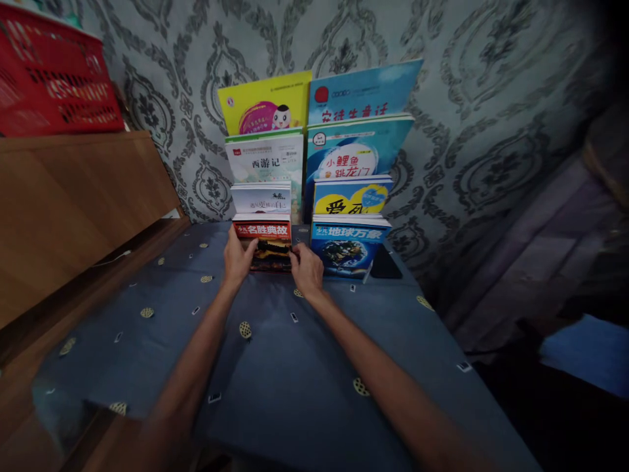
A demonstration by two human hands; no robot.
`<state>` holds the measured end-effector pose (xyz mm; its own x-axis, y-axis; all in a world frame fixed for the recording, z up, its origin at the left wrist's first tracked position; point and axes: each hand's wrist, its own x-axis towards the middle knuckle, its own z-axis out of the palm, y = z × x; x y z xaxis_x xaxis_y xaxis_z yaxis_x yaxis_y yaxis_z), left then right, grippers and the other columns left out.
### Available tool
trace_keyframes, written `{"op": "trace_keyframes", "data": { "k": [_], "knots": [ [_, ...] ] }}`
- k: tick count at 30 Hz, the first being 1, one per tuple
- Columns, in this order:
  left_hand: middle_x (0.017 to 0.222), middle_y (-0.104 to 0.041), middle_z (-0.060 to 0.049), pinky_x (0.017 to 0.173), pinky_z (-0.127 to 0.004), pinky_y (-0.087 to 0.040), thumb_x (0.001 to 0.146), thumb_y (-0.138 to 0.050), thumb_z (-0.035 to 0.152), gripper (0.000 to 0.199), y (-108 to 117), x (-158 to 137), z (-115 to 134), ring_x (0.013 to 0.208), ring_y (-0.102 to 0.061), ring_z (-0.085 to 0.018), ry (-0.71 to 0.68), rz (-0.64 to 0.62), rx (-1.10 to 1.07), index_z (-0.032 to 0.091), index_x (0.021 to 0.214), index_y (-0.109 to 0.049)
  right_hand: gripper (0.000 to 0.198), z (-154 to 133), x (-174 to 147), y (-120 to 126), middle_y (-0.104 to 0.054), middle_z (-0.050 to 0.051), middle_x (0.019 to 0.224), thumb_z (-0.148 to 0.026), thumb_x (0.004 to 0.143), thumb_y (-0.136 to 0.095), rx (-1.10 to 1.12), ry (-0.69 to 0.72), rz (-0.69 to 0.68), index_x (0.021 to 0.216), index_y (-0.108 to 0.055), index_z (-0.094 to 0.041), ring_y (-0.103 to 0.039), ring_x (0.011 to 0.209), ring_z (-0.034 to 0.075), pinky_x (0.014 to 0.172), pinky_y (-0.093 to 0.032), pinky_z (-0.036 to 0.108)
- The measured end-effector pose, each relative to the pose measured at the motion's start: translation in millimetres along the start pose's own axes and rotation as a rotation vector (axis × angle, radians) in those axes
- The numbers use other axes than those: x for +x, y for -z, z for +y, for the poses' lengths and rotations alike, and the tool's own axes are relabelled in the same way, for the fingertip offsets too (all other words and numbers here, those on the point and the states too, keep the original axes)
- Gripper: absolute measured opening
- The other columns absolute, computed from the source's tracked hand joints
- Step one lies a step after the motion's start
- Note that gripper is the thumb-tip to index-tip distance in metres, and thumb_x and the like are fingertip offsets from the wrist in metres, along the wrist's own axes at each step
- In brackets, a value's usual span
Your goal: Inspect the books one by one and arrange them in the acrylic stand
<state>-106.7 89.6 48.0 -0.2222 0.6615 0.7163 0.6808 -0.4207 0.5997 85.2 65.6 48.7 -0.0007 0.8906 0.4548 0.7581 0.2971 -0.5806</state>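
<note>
Both hands are on a red-topped book [269, 248] that stands at the front of the left column of books. My left hand [238, 257] grips its left edge, thumb across the cover. At the right edge, my right hand [307, 269] has its fingers closed on the book. Behind it rise a pale book [260, 200], a white-green book [265, 160] and a yellow book [265, 98]. To the right, a blue book with a globe picture [346, 249] fronts a second column, with a yellow-and-blue book [348, 196] and two taller blue books behind.
A dark patterned cloth [295, 367] covers the table. Patterned wallpaper [462, 131] lies behind the books. At left, a red basket [59, 78] sits on a wooden cabinet [83, 196]. A dark flat object [386, 263] lies beside the right column.
</note>
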Motion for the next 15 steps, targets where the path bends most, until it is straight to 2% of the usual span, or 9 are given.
{"op": "trace_keyframes", "data": {
  "k": [4, 9, 15],
  "knots": [
    [0.144, -0.056, -0.018, 0.111, -0.051, -0.046, 0.090, -0.066, 0.045, 0.074, -3, 2, -3, 0.131, -0.057, -0.034, -0.053, -0.010, 0.010, 0.021, 0.152, -0.033, 0.015, -1, 1, 5, -0.076, 0.007, 0.103, -0.019, 0.099, -0.051, -0.048, -0.018, -0.033, 0.101, -0.066, -0.020, -0.069, 0.092, 0.023, 0.069, -0.037, 0.029],
    [0.156, -0.044, -0.020, 0.117, -0.053, -0.039, 0.091, -0.063, 0.048, 0.082, -4, 3, -14, 0.142, -0.047, -0.035, -0.075, -0.046, 0.002, 0.022, 0.157, -0.023, 0.018, -3, 2, 7, -0.078, 0.009, 0.100, -0.021, 0.100, -0.051, -0.082, -0.052, -0.074, 0.103, -0.069, -0.020, -0.070, 0.090, 0.023, 0.069, -0.037, 0.028],
    [0.159, -0.041, -0.017, 0.120, -0.052, -0.034, 0.093, -0.060, 0.050, 0.079, -4, 0, -26, 0.146, -0.042, -0.033, -0.104, -0.069, -0.017, 0.024, 0.157, -0.023, 0.022, -5, 3, 5, -0.079, 0.010, 0.098, -0.025, 0.101, -0.052, -0.097, -0.084, -0.077, 0.103, -0.073, -0.019, -0.071, 0.090, 0.024, 0.071, -0.039, 0.028]
  ]
}}
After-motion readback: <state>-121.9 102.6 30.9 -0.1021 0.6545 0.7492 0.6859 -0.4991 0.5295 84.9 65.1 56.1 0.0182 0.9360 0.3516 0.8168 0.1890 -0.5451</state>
